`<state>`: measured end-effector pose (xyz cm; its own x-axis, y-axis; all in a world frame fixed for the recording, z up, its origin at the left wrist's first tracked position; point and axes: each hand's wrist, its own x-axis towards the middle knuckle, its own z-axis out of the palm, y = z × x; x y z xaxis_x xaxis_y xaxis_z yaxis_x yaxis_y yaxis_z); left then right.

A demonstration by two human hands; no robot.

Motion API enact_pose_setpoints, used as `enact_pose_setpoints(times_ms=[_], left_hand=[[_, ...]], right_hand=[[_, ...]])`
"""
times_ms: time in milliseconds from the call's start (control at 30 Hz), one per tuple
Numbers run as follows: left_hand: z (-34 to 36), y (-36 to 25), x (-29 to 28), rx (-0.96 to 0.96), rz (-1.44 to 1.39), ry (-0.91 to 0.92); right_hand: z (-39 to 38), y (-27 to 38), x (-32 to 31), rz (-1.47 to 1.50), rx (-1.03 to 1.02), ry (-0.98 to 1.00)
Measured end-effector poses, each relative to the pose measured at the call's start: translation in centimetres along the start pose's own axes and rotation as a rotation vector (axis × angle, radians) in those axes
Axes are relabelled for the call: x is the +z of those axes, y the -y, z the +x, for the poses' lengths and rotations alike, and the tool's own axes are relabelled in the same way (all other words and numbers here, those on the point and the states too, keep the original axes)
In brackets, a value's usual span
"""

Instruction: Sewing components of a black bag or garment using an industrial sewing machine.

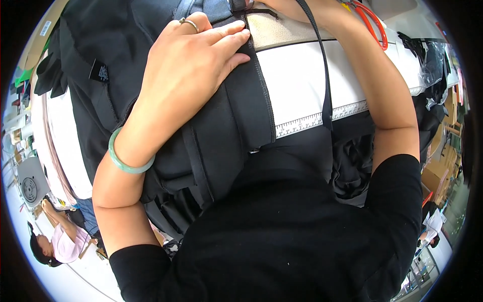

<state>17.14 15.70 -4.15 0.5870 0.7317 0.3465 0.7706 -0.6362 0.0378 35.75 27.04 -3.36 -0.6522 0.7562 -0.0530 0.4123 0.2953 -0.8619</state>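
My left hand point(191, 60) lies flat on a black garment point(216, 121), its fingers stretched toward the garment's stitched right edge. A ring and a pale green bangle are on that hand and wrist. My right hand point(297, 9) is at the top edge, beside a beige fabric-like surface point(282, 31); its fingers are mostly cut off by the frame. A narrow black strap point(326, 75) hangs down near the right wrist and crosses the white table point(294, 75). A small black label point(99, 71) shows on the garment's left part. Dark blue fabric point(214, 11) sits above my left fingers.
A measuring strip point(302, 124) runs along the table's near edge. Red-orange handles point(375, 22) of a tool lie beyond my right forearm. Clear plastic bags point(433, 68) and cardboard boxes point(436, 173) are at the right. A person in pink point(73, 241) is at the lower left, another at the far right.
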Motion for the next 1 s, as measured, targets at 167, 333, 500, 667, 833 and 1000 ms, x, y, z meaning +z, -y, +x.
enact_pose_setpoints(times_ms=[167, 333, 500, 667, 833, 1000], left_hand=[[-0.2, -0.3, 0.9, 0.02, 0.051, -0.103], [-0.1, -0.9, -0.1, -0.064, 0.019, -0.006], [0.0, -0.7, -0.3, -0.053, -0.008, 0.026], [0.2, -0.5, -0.1, -0.013, 0.035, -0.005], [-0.2, -0.1, 0.0, -0.023, 0.005, -0.037], [-0.4, -0.2, 0.1, -0.048, -0.021, -0.086]], right_hand=[[0.0, -0.2, 0.1, 0.001, 0.029, -0.017], [-0.1, 0.0, -0.2, -0.042, -0.04, 0.031], [-0.2, 0.0, -0.6, -0.124, -0.34, 0.034], [0.4, -0.5, -0.4, -0.137, -0.226, 0.052], [0.2, -1.2, 0.2, -0.189, -0.24, -0.01], [-2.8, -1.9, -1.2, -0.292, -0.388, 0.066]])
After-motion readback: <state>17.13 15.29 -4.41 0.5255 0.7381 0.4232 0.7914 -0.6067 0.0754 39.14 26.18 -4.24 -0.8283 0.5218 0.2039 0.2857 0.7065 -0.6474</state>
